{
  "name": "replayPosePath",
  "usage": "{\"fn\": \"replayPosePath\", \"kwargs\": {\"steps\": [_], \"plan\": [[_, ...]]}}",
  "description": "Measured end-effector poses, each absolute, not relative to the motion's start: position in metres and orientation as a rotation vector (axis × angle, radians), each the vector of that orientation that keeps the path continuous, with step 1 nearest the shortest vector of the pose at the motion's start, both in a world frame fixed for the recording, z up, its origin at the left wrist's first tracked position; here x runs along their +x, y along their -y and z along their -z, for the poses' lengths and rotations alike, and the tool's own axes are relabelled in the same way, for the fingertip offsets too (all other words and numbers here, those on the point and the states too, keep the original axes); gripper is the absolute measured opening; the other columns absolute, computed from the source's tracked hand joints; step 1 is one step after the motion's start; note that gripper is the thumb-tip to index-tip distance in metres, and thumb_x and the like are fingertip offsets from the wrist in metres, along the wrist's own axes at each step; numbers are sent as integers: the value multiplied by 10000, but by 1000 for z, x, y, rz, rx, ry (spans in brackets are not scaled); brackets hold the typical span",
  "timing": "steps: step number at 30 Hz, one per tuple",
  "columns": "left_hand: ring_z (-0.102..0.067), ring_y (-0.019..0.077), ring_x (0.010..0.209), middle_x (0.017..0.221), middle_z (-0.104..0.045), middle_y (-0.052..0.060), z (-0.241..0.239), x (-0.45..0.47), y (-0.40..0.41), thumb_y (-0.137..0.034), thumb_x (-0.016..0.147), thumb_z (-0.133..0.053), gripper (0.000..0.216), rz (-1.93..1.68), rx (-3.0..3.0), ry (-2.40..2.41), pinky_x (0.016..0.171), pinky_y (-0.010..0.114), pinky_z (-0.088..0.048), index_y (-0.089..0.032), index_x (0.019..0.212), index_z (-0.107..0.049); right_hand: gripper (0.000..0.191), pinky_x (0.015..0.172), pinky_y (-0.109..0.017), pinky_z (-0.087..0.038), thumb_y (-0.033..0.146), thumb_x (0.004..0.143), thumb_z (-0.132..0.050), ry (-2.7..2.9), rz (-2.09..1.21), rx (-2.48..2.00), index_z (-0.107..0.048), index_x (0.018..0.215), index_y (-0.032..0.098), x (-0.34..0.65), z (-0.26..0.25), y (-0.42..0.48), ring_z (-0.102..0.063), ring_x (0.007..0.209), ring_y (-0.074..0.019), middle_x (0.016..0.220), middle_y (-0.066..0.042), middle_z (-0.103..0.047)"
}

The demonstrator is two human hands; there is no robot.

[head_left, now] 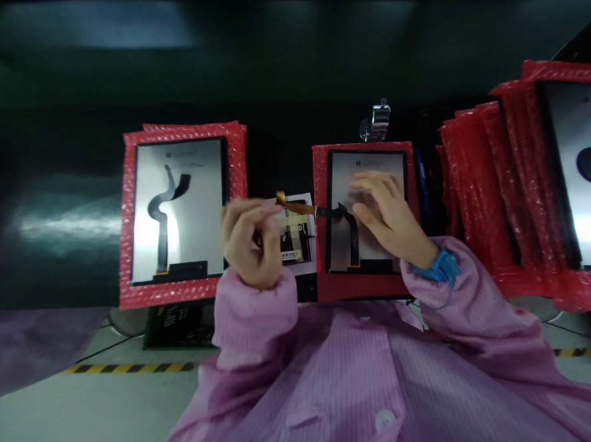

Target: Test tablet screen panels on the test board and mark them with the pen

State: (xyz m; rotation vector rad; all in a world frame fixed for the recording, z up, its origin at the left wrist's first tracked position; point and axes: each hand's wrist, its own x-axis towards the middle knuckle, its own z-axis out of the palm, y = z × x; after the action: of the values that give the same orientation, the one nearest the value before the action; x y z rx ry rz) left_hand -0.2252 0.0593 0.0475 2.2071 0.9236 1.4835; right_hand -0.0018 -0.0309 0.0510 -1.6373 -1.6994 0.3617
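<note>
A display panel (365, 170) lies back-side up on red bubble wrap (342, 288) in front of me. Its black flex cable (353, 241) bends left and meets an orange flex cable (299, 208). My right hand (389, 216), with a blue wrist band, is over the panel, fingers stretched out and slightly blurred; whether it touches the surface is unclear. Left of the panel, my left hand (253, 240) is closed, thumb and fingers pinched beside the orange cable's curled end. What lies between those fingertips is hidden. A small circuit assembly (294, 244) on a white base sits behind that hand.
At left, another display panel (194, 207) rests on red bubble wrap. Several red bubble-wrap sleeves (478, 190) are stacked at right, beside a further panel (579, 110). A metal counter-like device (380, 117) stands behind the middle panel. A purple sleeve (33, 344) shows at far left.
</note>
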Motion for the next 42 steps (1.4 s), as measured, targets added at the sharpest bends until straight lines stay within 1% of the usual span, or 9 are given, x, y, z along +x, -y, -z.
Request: {"fn": "replayPosePath", "kwargs": {"steps": [2, 6, 10, 18, 23, 27, 32, 38, 42], "plan": [[-627, 197, 900, 911, -677, 52, -37, -236, -35, -166, 943, -520, 157, -1402, 2318, -1028, 817, 390, -513, -198, 961, -672, 251, 1082, -510, -403, 350, 1018, -481, 1617, -244, -1715, -594, 1193, 209, 2, -55, 47, -516, 1230, -267, 1270, -108, -613], [-565, 310, 1170, 1248, -591, 204, -12, -246, -2, -226, 928, -591, 290, -891, 2704, -1208, 974, 467, -486, -132, 1191, -670, 189, 1025, -464, -451, 246, 998, -496, 1438, -177, -1840, -633, 1121, 199, 2, -56, 85, -573, 1162, -246, 1176, -96, -658], [-506, 364, 1250, 1345, -517, 266, 1, -251, 8, -232, 933, -599, 351, -748, 2782, -1190, 1006, 503, -476, -96, 1248, -671, 174, 985, -450, -476, 258, 992, -517, 1322, -211, -1911, -637, 1104, 202, -2, -51, 117, -594, 1134, -244, 1156, -94, -667], [-510, 366, 1254, 1395, -531, 257, 4, -252, 8, -248, 948, -564, 369, -698, 2836, -1177, 1028, 524, -476, -126, 1277, -680, 220, 985, -428, -490, 287, 1002, -497, 1331, -210, -2004, -614, 1171, 209, -8, -43, 143, -585, 1129, -240, 1169, -101, -648], [-505, 359, 1306, 1408, -560, 223, 5, -254, 4, -228, 939, -565, 381, -698, 2810, -1135, 1067, 519, -466, -138, 1297, -660, 328, 996, -507, -476, 305, 1000, -461, 1406, -179, -2117, -540, 1291, 175, -17, -36, 146, -563, 1150, -296, 1212, -149, -619], [-554, 324, 1266, 1338, -608, 204, -3, -249, 6, -144, 907, -587, 330, -901, 2723, -946, 1037, 486, -502, -156, 1230, -655, 425, 995, -556, -473, 314, 994, -466, 1374, -181, -2134, -472, 1386, 149, -26, -34, 147, -551, 1150, -315, 1262, -173, -605], [-627, 291, 1173, 1233, -674, 169, -9, -230, 21, -168, 936, -561, 423, -859, 2610, -805, 986, 478, -544, -159, 1357, -526, 577, 1081, -614, -416, 360, 947, -527, 1191, -355, -2090, -386, 1479, 185, -35, -28, 148, -457, 1303, -331, 1415, -173, -517], [-655, 275, 1108, 1181, -715, 150, -10, -226, 23, -193, 943, -579, 235, -813, 2531, -836, 952, 451, -562, -155, 1173, -607, 518, 1150, -523, -409, 450, 939, -559, 692, -771, -1820, -433, 1415, 290, -37, -46, 155, -454, 1378, -265, 1471, -91, -467], [-670, 252, 1058, 1122, -741, 107, -30, -234, 5, -317, 992, -533, 228, -600, 2450, -804, 927, 412, -564, -180, 1133, -650, 529, 1153, -486, -428, 373, 963, -545, 785, -720, -1680, -371, 1455, 291, -57, -86, 155, -379, 1458, -268, 1531, -98, -406]]}}
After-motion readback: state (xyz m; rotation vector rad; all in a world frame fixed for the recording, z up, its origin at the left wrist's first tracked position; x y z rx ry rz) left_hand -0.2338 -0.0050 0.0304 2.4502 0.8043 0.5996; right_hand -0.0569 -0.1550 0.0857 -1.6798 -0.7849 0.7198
